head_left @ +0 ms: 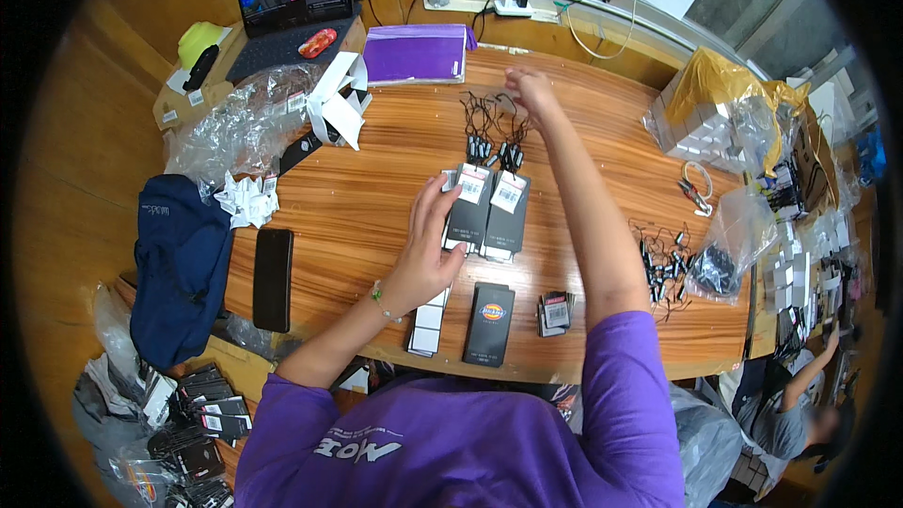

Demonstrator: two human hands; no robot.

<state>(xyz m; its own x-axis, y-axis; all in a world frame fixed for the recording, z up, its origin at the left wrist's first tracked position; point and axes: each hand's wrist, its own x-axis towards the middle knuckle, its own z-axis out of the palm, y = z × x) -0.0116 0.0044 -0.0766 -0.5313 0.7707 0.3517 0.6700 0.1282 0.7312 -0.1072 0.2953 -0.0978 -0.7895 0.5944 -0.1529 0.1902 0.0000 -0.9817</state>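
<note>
Two stacks of black hang tags [505, 226] lie side by side mid-table, with white barcode stickers [509, 193] near their upper ends. Black string loops [482, 113] with small grey-black clasps [479, 149] spread away from their tops. My left hand [428, 249] grips the left stack along its edge, thumb and fingers apart around it. Beyond the tags, my right hand [530, 94] is closed at the far ends of the strings; what its fingertips pinch is too small to make out. Nearer me are another black tag stack [488, 325], white cards [427, 327] and a small sticker stack [555, 314].
Loose black strings [666, 263] and a clear bag [729, 249] lie at right, near small snips [694, 194]. Left are a black phone [273, 280], navy cloth [181, 268] and clear plastic [249, 127]. A purple folder [414, 55] and laptop [296, 0] stand behind. A co-worker [800, 404] is at far right.
</note>
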